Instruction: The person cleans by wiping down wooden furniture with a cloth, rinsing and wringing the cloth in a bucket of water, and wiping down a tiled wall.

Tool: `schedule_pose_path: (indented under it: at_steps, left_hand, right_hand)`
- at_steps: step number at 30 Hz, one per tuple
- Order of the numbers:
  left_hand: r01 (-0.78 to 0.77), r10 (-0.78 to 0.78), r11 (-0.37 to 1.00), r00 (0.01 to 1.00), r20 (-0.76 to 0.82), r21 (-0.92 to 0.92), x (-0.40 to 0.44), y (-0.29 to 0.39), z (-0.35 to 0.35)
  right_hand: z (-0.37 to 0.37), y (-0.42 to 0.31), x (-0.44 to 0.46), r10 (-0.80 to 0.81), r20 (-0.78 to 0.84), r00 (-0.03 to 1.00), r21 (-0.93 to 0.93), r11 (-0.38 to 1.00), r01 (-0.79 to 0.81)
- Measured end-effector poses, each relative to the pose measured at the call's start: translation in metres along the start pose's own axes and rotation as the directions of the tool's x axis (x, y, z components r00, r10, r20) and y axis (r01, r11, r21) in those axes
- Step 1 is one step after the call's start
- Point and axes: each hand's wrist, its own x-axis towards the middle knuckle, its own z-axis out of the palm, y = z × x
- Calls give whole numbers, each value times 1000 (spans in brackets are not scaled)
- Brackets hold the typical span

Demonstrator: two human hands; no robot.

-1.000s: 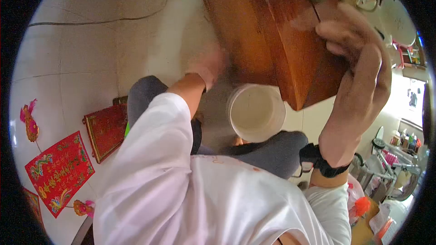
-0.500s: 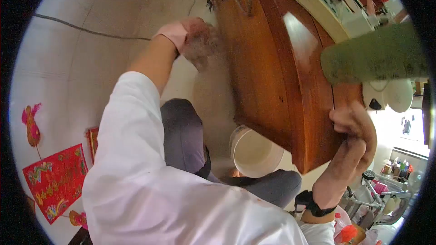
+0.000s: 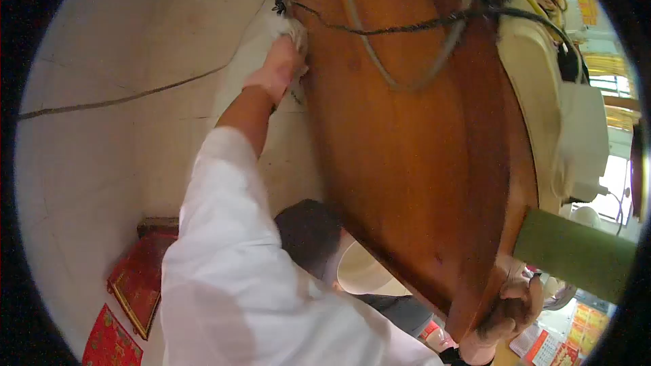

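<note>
1. We see our left hand (image 3: 281, 64) reaching out toward the far part of the wooden cabinet (image 3: 407, 156), beside its left edge.
2. Its fingers are bent closed around a pale, crumpled cloth (image 3: 293, 29), which lies up against that edge, near the dangling end of a dark cord (image 3: 424, 25).
3. Our right hand (image 3: 513, 308) is at the cabinet's near right corner, its fingers curled at the edge. We cannot tell how firmly they press or whether they grip the wood.
4. The cabinet slants through the middle of our view, its broad brown panel between our two hands. The dark cord crosses its far part, and a grey cord loop (image 3: 407, 87) hangs over the same panel.
5. On the cabinet's right side we see a cream appliance (image 3: 532, 61), and nearer to us a green object (image 3: 573, 254) just beside our right hand.
6. A white bucket (image 3: 366, 271) is below the cabinet's lower left edge, partly hidden, next to our dark-trousered knee (image 3: 308, 234).
7. Over to the left, a thin cable (image 3: 122, 100) runs across the pale tiles (image 3: 88, 163), and a red framed panel (image 3: 141, 274) is near a red paper (image 3: 112, 342) with gold markings.
</note>
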Motion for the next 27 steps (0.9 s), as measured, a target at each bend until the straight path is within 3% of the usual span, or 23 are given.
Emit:
schedule_pose_path:
  at_steps: [2,4,8,10,12,14,15,16,18,20,22,25,27]
  left_hand:
    - [-139,113,985,966,231,100,-21,-8,-4]
    - [-167,115,981,914,390,102,-59,-3,-14]
    - [88,-148,988,804,576,130,-135,44,-54]
    - [-188,-87,948,624,777,257,-151,68,-78]
    - [-277,-47,932,549,835,235,-150,81,-95]
    - [-117,28,989,728,686,84,-132,63,-99]
    - [-46,43,999,801,597,-10,-124,48,-102]
    - [-188,221,975,850,478,-116,-111,30,-115]
    - [-186,207,978,882,423,-90,-58,21,-137]
    - [134,-38,969,911,411,-207,-24,43,-154]
    - [366,-210,663,928,307,-653,-6,69,-154]
    - [425,-242,711,896,373,-560,36,65,-135]
    - [391,-225,565,920,320,-726,82,43,-101]
  right_hand:
    - [9,2,3,-61,-41,997,-92,994,57]
    - [4,0,2,-38,-14,999,-160,987,35]
    - [-14,-7,5,52,83,995,-251,968,-30]
    - [-17,-11,7,69,154,986,-313,950,-18]
    - [-1,-6,8,-108,129,986,-286,948,141]
    - [10,-3,8,-129,41,991,-189,973,134]
    - [8,-1,3,-49,-18,999,-95,994,47]
    - [8,0,1,37,-66,997,1,999,-37]
    - [5,-11,17,9,82,997,64,998,-14]
    - [2,-20,28,-5,187,982,70,998,-9]
    - [-2,-23,30,4,250,968,20,1000,-9]
    - [1,-19,37,29,277,960,-12,1000,-27]
    - [1,-17,42,49,283,958,-38,998,-40]
